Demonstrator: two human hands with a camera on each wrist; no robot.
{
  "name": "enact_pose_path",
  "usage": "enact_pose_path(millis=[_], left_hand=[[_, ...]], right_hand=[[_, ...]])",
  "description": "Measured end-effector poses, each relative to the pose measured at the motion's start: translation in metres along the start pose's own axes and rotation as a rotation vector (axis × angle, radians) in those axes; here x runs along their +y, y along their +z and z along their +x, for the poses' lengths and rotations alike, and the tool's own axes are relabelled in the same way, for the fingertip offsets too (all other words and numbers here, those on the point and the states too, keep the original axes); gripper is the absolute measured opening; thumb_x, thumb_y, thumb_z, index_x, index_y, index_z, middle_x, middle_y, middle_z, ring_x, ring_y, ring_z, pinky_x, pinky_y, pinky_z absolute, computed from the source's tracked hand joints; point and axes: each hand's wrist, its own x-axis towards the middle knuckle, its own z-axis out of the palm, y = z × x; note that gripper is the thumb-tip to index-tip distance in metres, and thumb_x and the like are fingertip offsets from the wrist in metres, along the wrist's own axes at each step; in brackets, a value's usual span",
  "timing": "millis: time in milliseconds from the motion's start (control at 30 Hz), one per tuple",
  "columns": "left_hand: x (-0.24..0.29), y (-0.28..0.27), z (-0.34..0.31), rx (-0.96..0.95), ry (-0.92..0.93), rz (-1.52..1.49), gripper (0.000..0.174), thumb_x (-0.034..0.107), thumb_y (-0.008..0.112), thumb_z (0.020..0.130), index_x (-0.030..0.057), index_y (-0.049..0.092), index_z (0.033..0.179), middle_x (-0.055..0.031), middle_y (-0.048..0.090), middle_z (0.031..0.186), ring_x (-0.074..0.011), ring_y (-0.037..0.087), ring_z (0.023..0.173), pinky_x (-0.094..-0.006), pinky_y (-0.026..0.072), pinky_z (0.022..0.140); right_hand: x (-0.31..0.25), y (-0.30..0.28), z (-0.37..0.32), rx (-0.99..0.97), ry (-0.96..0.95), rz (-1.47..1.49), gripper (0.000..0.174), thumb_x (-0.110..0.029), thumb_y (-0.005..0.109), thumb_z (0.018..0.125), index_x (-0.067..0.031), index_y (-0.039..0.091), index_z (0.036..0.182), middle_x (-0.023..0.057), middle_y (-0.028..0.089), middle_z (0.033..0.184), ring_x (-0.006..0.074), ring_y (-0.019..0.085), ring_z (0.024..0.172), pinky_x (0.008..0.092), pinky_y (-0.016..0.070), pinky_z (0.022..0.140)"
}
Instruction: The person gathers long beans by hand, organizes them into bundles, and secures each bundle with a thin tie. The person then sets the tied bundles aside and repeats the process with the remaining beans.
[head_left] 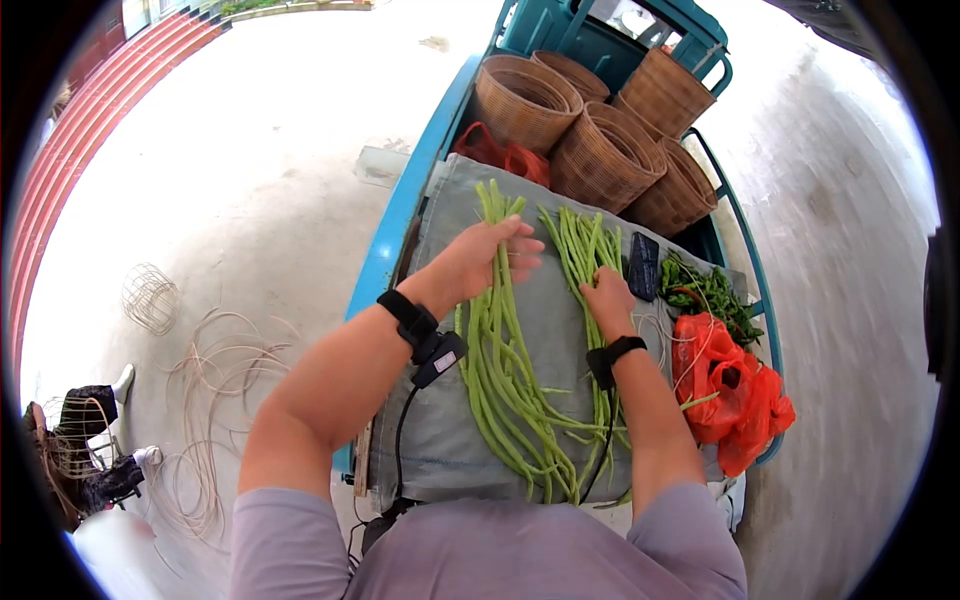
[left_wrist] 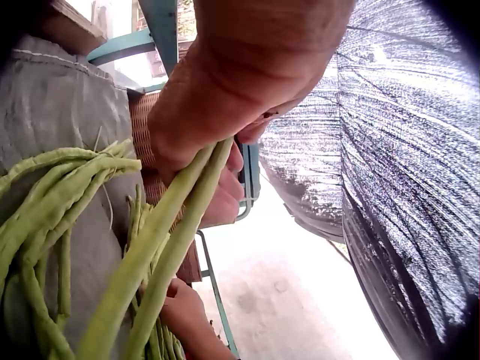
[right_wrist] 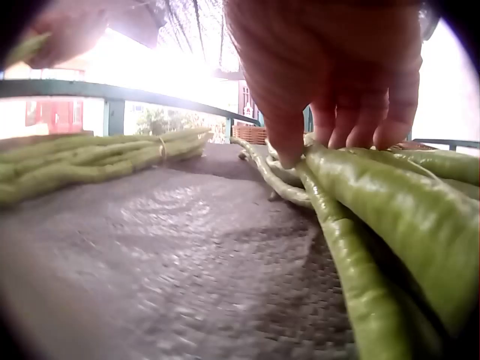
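Long green beans lie in two bunches on a grey cloth (head_left: pixel 430 440). Above the left bunch (head_left: pixel 490 340), my left hand (head_left: pixel 490 258) pinches a couple of beans (left_wrist: pixel 176 247) between thumb and fingers; the left wrist view shows them hanging from the hand (left_wrist: pixel 247 82). My right hand (head_left: pixel 608 300) is at the right bunch (head_left: pixel 575 240), thumb and fingertips on the beans. In the right wrist view that hand (right_wrist: pixel 337 82) holds beans (right_wrist: pixel 405 217) from above, while the other bunch (right_wrist: pixel 97 161) lies across the cloth with a thin tie round it.
Wicker baskets (head_left: pixel 608 155) stand at the front of the blue cart bed (head_left: pixel 385 250). A dark packet (head_left: pixel 644 266), green peppers (head_left: pixel 715 300) and red plastic bags (head_left: pixel 725 390) lie on the right. Wire coils (head_left: pixel 215 390) and a seated person's legs are at the left on the ground.
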Motion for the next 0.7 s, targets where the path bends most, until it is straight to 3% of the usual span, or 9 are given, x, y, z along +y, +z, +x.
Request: enact_pose_path(millis=[100,133,233,333,567,700], left_hand=[[0.002,0.003,-0.004,-0.032,0.034,0.037,0.036,0.031,0.043,0.101,0.0036,0.047,0.124,-0.0137,0.063,0.113,-0.0222,0.065,0.09,-0.0361,0.0559,0.076],[0.003,0.003,-0.005,-0.035,0.031,0.044,0.038,0.031,0.043,0.101,0.0038,0.046,0.128,-0.0137,0.062,0.116,-0.0222,0.065,0.093,-0.0361,0.0557,0.077],[0.002,0.003,-0.004,-0.038,0.024,0.048,0.043,0.031,0.042,0.101,0.0046,0.041,0.135,-0.0139,0.058,0.122,-0.0222,0.063,0.098,-0.0362,0.0553,0.079],[0.001,0.004,-0.002,-0.058,0.038,0.037,0.046,0.032,0.042,0.101,0.0051,0.038,0.138,-0.0139,0.055,0.127,-0.0226,0.061,0.103,-0.0372,0.0541,0.083],[0.004,0.008,-0.006,-0.138,0.077,-0.03,0.048,0.032,0.041,0.102,0.0056,0.035,0.141,-0.013,0.052,0.131,-0.0251,0.058,0.111,-0.0389,0.05,0.09],[0.0,0.004,-0.003,-0.127,0.062,-0.048,0.047,0.031,0.041,0.102,0.0044,0.036,0.139,-0.0139,0.055,0.126,-0.0246,0.059,0.108,-0.0385,0.0511,0.088]], right_hand=[[-0.003,-0.013,-0.007,0.076,0.135,0.459,0.035,-0.037,0.067,0.075,-0.0092,0.062,0.097,0.0123,0.064,0.091,0.0311,0.063,0.084,0.0427,0.0481,0.072],[-0.007,-0.012,-0.009,0.195,0.113,0.568,0.028,-0.028,0.069,0.077,-0.0075,0.063,0.095,0.0086,0.063,0.082,0.0235,0.061,0.073,0.0354,0.0476,0.068],[-0.036,-0.04,-0.041,0.201,-0.094,0.963,0.021,-0.013,0.069,0.08,-0.0052,0.062,0.098,0.0038,0.06,0.081,0.015,0.056,0.071,0.0284,0.0463,0.065],[-0.07,-0.067,-0.079,0.164,-0.233,1.005,0.021,-0.001,0.067,0.08,-0.0036,0.061,0.1,0.0009,0.056,0.082,0.0096,0.052,0.071,0.0232,0.0437,0.063],[-0.091,-0.062,-0.106,0.004,-0.244,1.085,0.024,-0.002,0.068,0.081,-0.0036,0.061,0.103,0.0011,0.056,0.089,0.0088,0.052,0.073,0.0229,0.0429,0.061],[-0.091,-0.057,-0.115,-0.045,-0.262,1.115,0.023,-0.002,0.067,0.082,-0.0037,0.062,0.105,0.0012,0.057,0.091,0.0093,0.052,0.075,0.0236,0.0437,0.063]])
